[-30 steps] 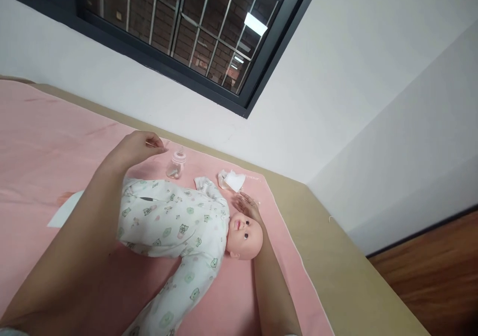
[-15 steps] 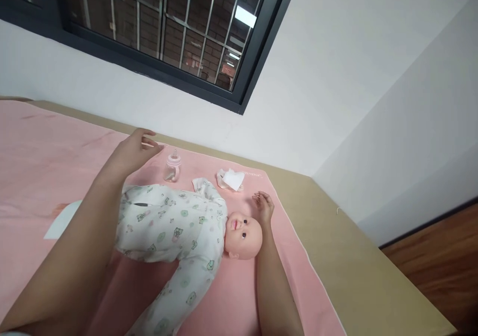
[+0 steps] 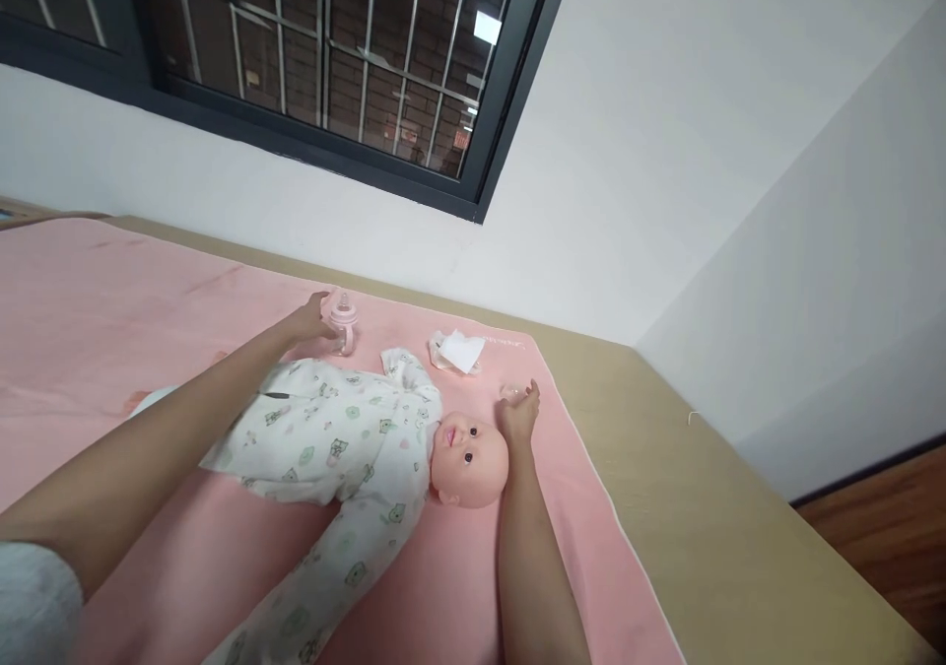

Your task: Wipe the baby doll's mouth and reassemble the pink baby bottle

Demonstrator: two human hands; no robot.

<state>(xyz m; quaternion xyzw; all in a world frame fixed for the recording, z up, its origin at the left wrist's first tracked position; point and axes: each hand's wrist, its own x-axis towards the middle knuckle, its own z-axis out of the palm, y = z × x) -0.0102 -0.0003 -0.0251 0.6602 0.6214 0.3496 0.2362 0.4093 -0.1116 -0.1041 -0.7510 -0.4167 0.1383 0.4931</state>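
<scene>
A baby doll (image 3: 340,438) in a white patterned outfit lies face up, its bald head toward the right. At its far side a baby bottle (image 3: 344,318) with pink collar and handle stands upright. My left hand (image 3: 310,320) is at the bottle's left side, fingers and thumb apart around its edge. Beyond the doll's head, my right hand (image 3: 521,413) has thumb and fingers curled about a small clear cap-like piece (image 3: 510,389), partly hidden by the hand. My left forearm crosses over the doll's lower body.
Between the bottle and my right hand lies a tissue pack (image 3: 458,352) with a white sheet on top. A pink mat (image 3: 443,586) covers much of the wooden surface (image 3: 665,488). The white wall and barred window (image 3: 332,64) rise behind.
My left hand has moved right and down to the bottle. My right hand's fingers have curled in, and the clear piece beside them now shows. The view has shifted slightly.
</scene>
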